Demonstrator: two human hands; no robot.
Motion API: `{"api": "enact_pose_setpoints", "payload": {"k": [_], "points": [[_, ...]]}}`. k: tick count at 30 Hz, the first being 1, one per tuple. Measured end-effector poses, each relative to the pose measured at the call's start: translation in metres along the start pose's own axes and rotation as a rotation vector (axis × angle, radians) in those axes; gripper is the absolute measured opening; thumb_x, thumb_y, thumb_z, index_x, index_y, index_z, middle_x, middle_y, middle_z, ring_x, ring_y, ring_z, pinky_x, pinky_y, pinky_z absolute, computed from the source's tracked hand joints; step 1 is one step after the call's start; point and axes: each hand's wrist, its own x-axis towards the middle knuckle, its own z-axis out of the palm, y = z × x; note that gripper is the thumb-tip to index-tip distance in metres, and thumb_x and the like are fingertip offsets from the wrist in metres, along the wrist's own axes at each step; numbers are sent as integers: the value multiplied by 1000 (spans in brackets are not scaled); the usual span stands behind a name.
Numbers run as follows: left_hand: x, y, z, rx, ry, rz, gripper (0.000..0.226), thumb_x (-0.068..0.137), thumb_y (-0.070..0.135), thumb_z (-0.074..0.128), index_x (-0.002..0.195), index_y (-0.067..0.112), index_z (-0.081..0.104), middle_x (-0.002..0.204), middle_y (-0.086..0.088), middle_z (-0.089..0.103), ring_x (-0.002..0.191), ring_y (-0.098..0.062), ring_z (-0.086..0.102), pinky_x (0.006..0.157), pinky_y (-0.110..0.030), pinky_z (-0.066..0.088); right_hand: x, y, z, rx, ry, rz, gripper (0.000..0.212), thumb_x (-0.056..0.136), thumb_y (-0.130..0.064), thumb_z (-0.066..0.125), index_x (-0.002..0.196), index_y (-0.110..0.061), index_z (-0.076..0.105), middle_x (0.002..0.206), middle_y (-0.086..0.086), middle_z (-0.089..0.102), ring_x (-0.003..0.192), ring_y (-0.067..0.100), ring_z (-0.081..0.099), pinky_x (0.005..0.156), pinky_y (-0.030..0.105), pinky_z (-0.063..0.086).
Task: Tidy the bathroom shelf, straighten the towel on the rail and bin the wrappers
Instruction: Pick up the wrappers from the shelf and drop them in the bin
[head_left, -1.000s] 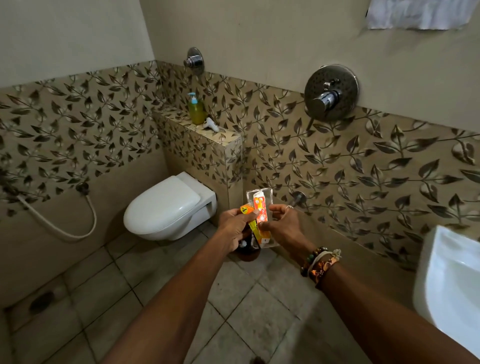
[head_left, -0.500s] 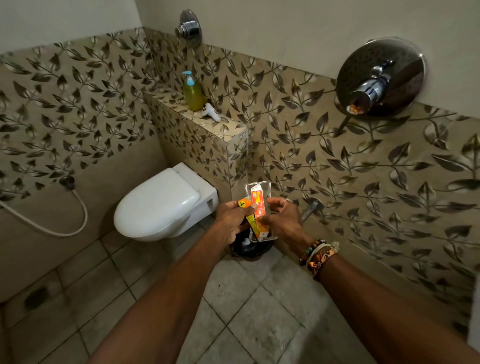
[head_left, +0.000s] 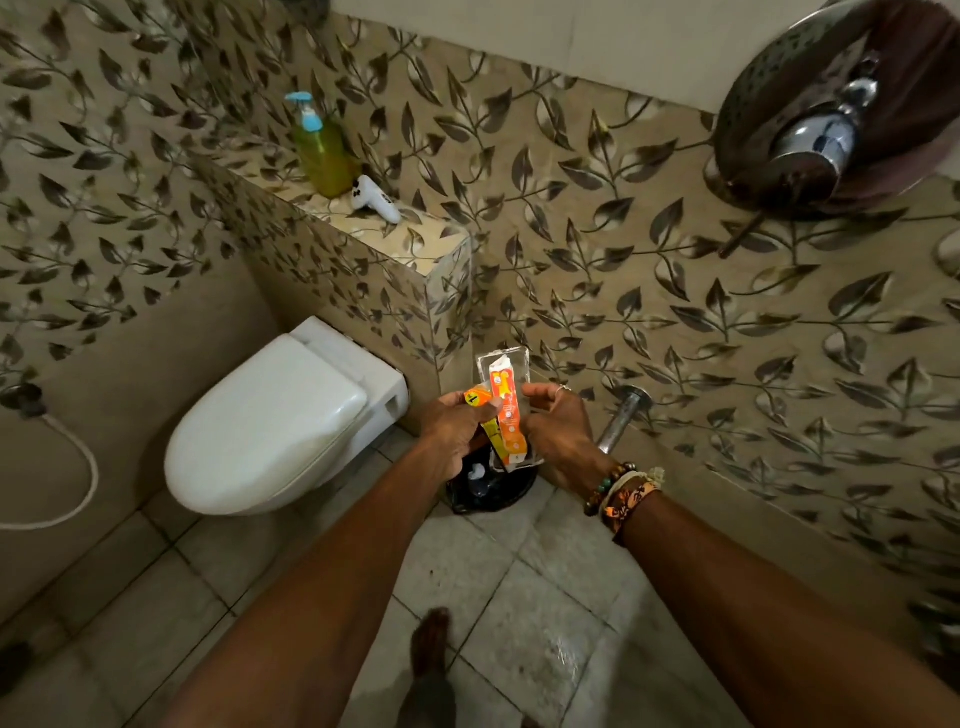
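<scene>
Both my hands hold wrappers directly above a small black bin (head_left: 498, 496) on the floor beside the toilet. My left hand (head_left: 457, 423) grips a yellow and orange wrapper (head_left: 475, 399). My right hand (head_left: 558, 428) pinches a clear plastic blister pack with an orange card (head_left: 506, 410) that stands upright between the two hands. On the tiled shelf (head_left: 415, 244) stand a green soap pump bottle (head_left: 322, 150) and a small white object (head_left: 376, 200) lying on its side. The towel and rail are out of view.
A white toilet (head_left: 280, 421) with its lid down sits left of the bin. A chrome pipe (head_left: 621, 415) sticks out of the wall right of my hands. A chrome shower mixer (head_left: 815, 140) is at the upper right. My bare foot (head_left: 431, 644) stands on the tiled floor.
I have stepped closer and the view has tipped down, so the bin and toilet loom larger. Both hands keep the wrappers over the bin.
</scene>
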Motion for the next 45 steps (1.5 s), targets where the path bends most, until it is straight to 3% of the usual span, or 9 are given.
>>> {"api": "enact_pose_setpoints", "payload": {"k": [5, 10, 19, 27, 30, 35, 37, 39, 45], "points": [[52, 14, -9, 63, -72, -42, 14, 87, 3, 72, 97, 10, 64, 101, -17, 70, 90, -30, 67, 94, -50, 55, 35, 1, 25, -3, 61, 32, 47, 73, -14, 85, 116, -12, 64, 113, 3, 70, 96, 15, 67, 71, 29, 59], [102, 9, -16, 105, -100, -74, 13, 85, 3, 74, 88, 12, 65, 96, -16, 71, 89, -31, 68, 94, -53, 54, 62, 10, 40, 51, 75, 74, 44, 78, -14, 81, 117, -9, 62, 101, -3, 68, 84, 6, 65, 62, 21, 53], [191, -44, -25, 143, -68, -129, 32, 86, 7, 74, 117, -1, 66, 107, -20, 71, 98, -35, 68, 94, -54, 54, 131, 75, 61, 67, 103, 155, 33, 80, -16, 79, 111, -8, 67, 106, 6, 73, 94, 22, 71, 83, 43, 60], [288, -129, -42, 110, -6, -208, 36, 89, 6, 70, 122, -3, 59, 115, -20, 68, 106, -36, 64, 93, -51, 54, 205, 178, 85, 99, 19, 179, 20, 83, -8, 74, 85, -25, 66, 87, -5, 74, 74, 7, 71, 65, 28, 59], [327, -169, -52, 101, 11, -235, 44, 89, 9, 71, 128, -1, 54, 120, -22, 66, 104, -37, 65, 81, -45, 57, 234, 227, 101, 83, 10, 212, 16, 86, -11, 73, 96, -21, 66, 92, -5, 73, 79, 7, 70, 64, 25, 59], [388, -224, -59, 107, 22, -234, 17, 87, 6, 73, 101, 8, 63, 106, -17, 70, 103, -34, 66, 92, -48, 54, 282, 301, 118, 56, 6, 265, 23, 91, -3, 65, 95, -25, 60, 89, -10, 67, 80, 3, 65, 64, 19, 56], [411, -242, -59, 105, 6, -231, 12, 87, 0, 70, 89, 11, 65, 94, -14, 70, 89, -30, 67, 83, -43, 56, 300, 328, 124, 42, 18, 264, 29, 89, 1, 67, 92, -27, 60, 98, 1, 72, 85, 13, 69, 72, 31, 60], [428, -253, -59, 103, -10, -216, 14, 87, -4, 67, 86, 10, 67, 87, -14, 69, 79, -28, 66, 80, -41, 55, 316, 347, 126, 33, 30, 242, 30, 86, 1, 71, 91, -27, 60, 98, 3, 72, 90, 21, 69, 82, 43, 59], [490, -295, -61, 137, 22, -206, 11, 84, 1, 73, 88, 11, 69, 92, -16, 71, 92, -32, 65, 96, -60, 51, 367, 405, 139, 44, 32, 237, 27, 87, 2, 68, 100, -19, 59, 91, -6, 66, 86, 13, 66, 81, 37, 58]]}}
